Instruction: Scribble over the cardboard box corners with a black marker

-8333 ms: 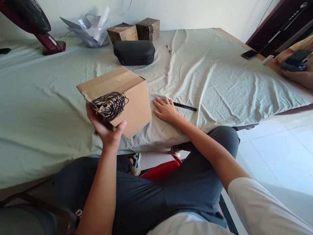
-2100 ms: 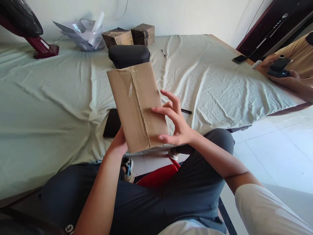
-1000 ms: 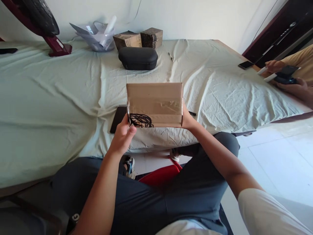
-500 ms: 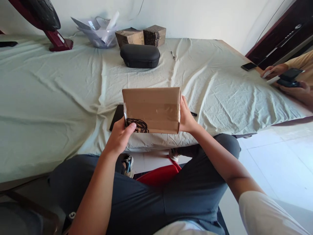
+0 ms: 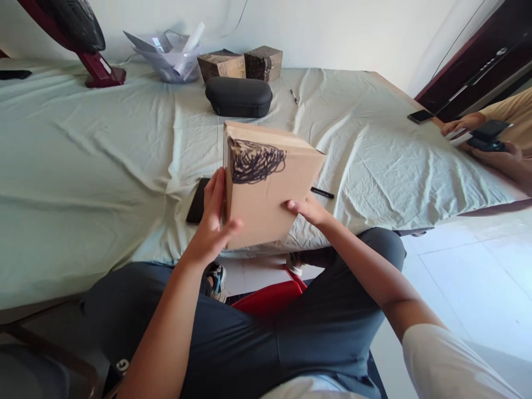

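Note:
A brown cardboard box point(image 5: 261, 205) is held up tilted over the table's front edge, with black scribble across its upper left corner. My right hand point(image 5: 310, 209) grips its lower right edge, thumb on the front face and fingers hidden behind. Along the box's left side lie the fingers of my left hand point(image 5: 211, 221); its thumb, slightly blurred, stands out in front of the lower left corner. A dark flat object point(image 5: 197, 204) shows on the cloth behind my left hand. Beside the box's right side lies a black pen point(image 5: 322, 192).
A pale cloth point(image 5: 103, 166) covers the table. Toward the wall are a black case point(image 5: 239, 97), two cardboard boxes, a clear plastic bowl point(image 5: 166, 61) and a dark red appliance point(image 5: 103, 75). Another person's hands point(image 5: 494, 149) hold a dark device at right, near a phone point(image 5: 420, 116).
The box has been turned and tilted, bringing a larger scribbled face into view. My left thumb has come off its face; my right hand has shifted lower, its thumb now in front.

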`<state>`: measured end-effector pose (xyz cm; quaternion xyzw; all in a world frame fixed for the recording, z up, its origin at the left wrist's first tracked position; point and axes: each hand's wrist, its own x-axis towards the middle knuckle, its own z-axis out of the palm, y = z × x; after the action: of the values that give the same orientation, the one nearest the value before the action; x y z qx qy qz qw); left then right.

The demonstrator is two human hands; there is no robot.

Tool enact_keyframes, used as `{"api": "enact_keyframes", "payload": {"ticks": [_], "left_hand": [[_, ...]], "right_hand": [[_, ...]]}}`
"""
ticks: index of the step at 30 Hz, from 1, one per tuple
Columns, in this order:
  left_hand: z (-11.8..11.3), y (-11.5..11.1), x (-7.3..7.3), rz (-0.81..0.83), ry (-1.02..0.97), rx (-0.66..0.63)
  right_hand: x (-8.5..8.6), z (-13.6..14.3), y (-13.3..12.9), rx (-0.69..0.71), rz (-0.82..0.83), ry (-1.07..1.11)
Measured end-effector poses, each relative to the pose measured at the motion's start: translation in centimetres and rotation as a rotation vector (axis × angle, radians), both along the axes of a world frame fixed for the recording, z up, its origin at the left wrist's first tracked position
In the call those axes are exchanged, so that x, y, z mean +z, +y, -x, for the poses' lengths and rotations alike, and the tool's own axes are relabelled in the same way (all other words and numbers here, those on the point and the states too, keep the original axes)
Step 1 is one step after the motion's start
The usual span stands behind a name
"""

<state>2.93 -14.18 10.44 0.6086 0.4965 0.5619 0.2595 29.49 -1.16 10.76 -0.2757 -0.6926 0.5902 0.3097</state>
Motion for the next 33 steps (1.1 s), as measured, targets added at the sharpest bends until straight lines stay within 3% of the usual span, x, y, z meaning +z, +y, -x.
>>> {"api": "enact_keyframes", "payload": {"ticks": [4,6,9,11,12,14,16,21,25,33], "left_hand": [[0.2,0.3,-0.7,0.028,0.069,0.044],[0.3,0.4,-0.9,0.014,0.093,0.120],[0.2,0.5,-0.9,-0.056,0.195,0.278],[0.0,0.4,-0.8,-0.078,0.260,0.346],[0.0,0.4,-0.7,-0.079,0.290,0.366],[-0.1,0.4,-0.6,-0.088,0.340,0.389],[-0.2,0.4,-0.5,-0.112,0.376,0.385],[-0.1,0.5,-0.7,-0.144,0.383,0.372],[0.0,0.5,-0.8,-0.144,0.356,0.359],[-0.1,0.6,-0.7,-0.171,0.386,0.370]], "right_hand": [[-1.0,0.3,0.4,0.113,0.221,0.022],[-1.0,-0.6,2.1,0.063,0.244,0.034],[-0.7,-3.1,5.5,-0.257,0.012,-0.047],[-0.9,-4.7,7.3,-0.439,-0.267,-0.378],[-1.2,-5.3,7.8,-0.459,-0.372,-0.602],[-1.9,-5.5,8.1,-0.415,-0.472,-0.955],[-2.7,-4.7,7.6,-0.371,-0.484,-1.084],[-2.6,-2.1,6.4,-0.349,-0.483,-1.071],[-1.7,-1.4,6.1,-0.336,-0.470,-1.084],[-2.1,0.0,5.6,-0.353,-0.451,-1.185]]}}
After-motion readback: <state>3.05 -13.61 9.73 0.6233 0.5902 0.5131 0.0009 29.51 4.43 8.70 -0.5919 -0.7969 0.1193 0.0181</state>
